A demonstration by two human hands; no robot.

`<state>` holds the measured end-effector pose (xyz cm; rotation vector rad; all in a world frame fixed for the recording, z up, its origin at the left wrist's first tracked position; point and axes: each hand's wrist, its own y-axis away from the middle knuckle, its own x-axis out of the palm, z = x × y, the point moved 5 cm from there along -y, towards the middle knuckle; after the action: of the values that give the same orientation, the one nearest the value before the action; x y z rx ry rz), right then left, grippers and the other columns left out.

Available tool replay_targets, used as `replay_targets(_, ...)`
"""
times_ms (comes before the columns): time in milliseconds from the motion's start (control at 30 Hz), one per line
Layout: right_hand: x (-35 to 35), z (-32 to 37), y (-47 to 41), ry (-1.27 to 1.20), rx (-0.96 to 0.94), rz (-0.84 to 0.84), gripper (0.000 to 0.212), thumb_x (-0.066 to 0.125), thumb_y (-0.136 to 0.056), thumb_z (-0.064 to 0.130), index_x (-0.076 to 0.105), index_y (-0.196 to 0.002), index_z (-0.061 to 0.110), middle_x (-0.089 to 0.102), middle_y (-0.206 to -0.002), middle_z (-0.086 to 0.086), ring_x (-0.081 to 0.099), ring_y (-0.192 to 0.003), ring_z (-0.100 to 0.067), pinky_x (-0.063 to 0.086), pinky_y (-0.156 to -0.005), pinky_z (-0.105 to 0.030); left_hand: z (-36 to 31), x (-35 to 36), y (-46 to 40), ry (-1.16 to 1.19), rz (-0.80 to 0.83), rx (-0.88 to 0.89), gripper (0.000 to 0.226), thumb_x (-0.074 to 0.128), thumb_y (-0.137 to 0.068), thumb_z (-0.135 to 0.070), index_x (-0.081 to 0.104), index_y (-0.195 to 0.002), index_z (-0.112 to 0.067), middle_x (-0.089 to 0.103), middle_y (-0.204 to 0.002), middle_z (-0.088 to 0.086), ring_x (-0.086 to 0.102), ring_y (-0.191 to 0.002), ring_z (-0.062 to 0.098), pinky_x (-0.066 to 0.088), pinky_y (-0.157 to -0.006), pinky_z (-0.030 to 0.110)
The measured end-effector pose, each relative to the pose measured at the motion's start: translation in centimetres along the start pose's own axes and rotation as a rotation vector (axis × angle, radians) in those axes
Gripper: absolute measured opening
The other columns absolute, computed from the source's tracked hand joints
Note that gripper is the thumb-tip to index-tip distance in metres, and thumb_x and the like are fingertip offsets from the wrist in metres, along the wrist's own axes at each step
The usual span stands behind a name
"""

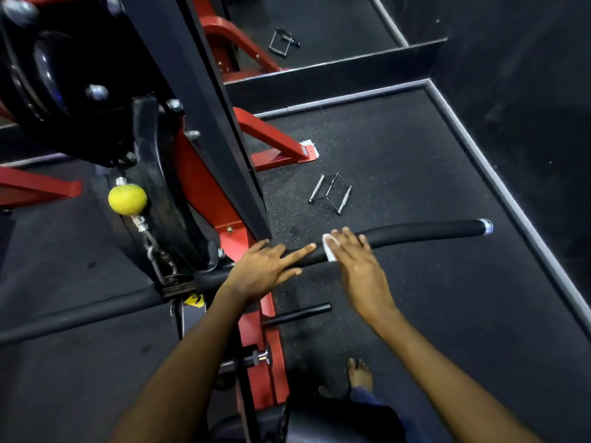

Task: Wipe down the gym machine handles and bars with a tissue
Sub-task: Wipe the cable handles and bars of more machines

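Red and black steel makes up the machine frame [246, 251], which is seen rising beyond and to the left of the left hand [267, 270]. Black foam covers the long bar [415, 233], on which both hands are laid. The left hand is rested flat on the bar with fingers straight. Just to its right, the right hand [355, 257] is pressed over the bar with fingers extended, and a white tissue [329, 249] is held beneath them against the foam. A chrome handle attachment [331, 193] is seen on the floor beyond the right hand, and a yellow ball [127, 199] hangs on the cable, far left of the left hand.
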<state>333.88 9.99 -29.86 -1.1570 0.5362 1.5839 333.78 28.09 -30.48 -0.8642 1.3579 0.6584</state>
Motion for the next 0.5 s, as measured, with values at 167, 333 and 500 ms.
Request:
replay_targets(167,-4.0,-7.2,1.1,0.067,0.326,-0.145,0.063,0.054,-0.073,-0.023,0.055,-0.130,0.004,0.049,-0.139,-0.015,0.036,-0.135,-0.035,0.019,-0.114,-0.048,-0.1,-0.6,0.3,0.032,0.009,-0.080,0.053,0.021,-0.095,-0.059,0.025,-0.145,-0.043,0.056,-0.076,-0.001,0.058,-0.050,0.018,0.039,-0.037,0.026)
replay_targets(333,0.3,-1.0,0.1,0.023,0.118,-0.052,0.054,0.043,-0.079,-0.013,0.054,-0.130,0.004,0.053,-0.135,-0.015,0.044,-0.131,-0.033,0.021,-0.115,-0.039,0.1,-0.4,0.0,0.078,0.017,-0.133,0.053,0.003,-0.098,-0.062,0.017,-0.146,-0.046,0.053,-0.072,0.000,0.057,-0.048,0.019,0.037,-0.040,0.027)
replay_targets(500,-1.0,-2.1,0.2,0.028,-0.044,-0.063,0.050,0.049,-0.079,-0.012,0.057,-0.126,0.002,0.059,-0.128,-0.013,0.051,-0.124,-0.029,0.024,-0.112,-0.039,0.1,-0.5,0.0,0.113,0.014,-0.159,0.053,0.004,-0.098,-0.062,0.021,-0.145,-0.044,0.053,-0.070,0.001,0.057,-0.049,0.022,0.039,-0.041,0.029)
